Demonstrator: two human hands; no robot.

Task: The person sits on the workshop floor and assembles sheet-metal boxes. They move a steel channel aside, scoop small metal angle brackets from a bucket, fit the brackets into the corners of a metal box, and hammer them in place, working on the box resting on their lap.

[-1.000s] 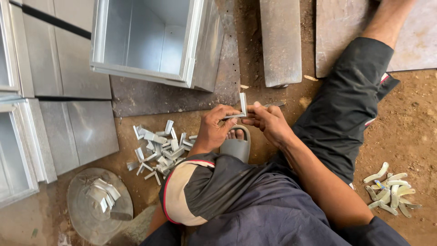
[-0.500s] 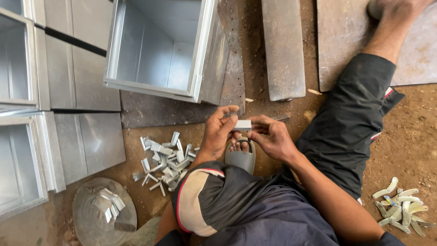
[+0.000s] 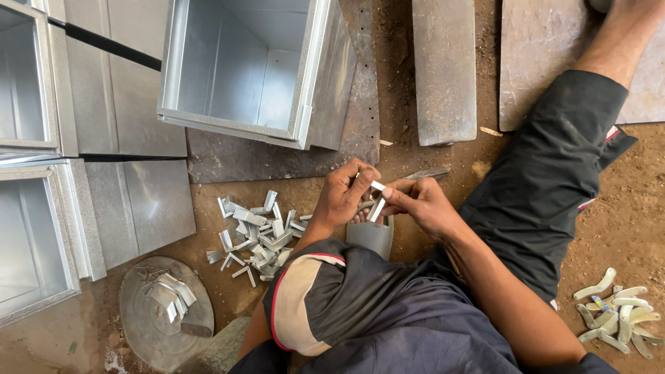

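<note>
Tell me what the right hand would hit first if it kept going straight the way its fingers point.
The right hand points leftward at the small bent metal strip pinched between both hands. Just past that is the left hand, so it would likely meet the strip, then those fingers, though depth is hard to judge from above.

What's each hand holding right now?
Left hand: closed on the small bent shiny metal strip.
Right hand: fingers pinching the same strip.

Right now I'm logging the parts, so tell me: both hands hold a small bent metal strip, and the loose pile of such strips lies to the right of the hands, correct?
Not quite. In the head view the pile of strips lies left of the hands, on the ground. Both the left hand and right hand do hold a small bent metal strip.
</note>
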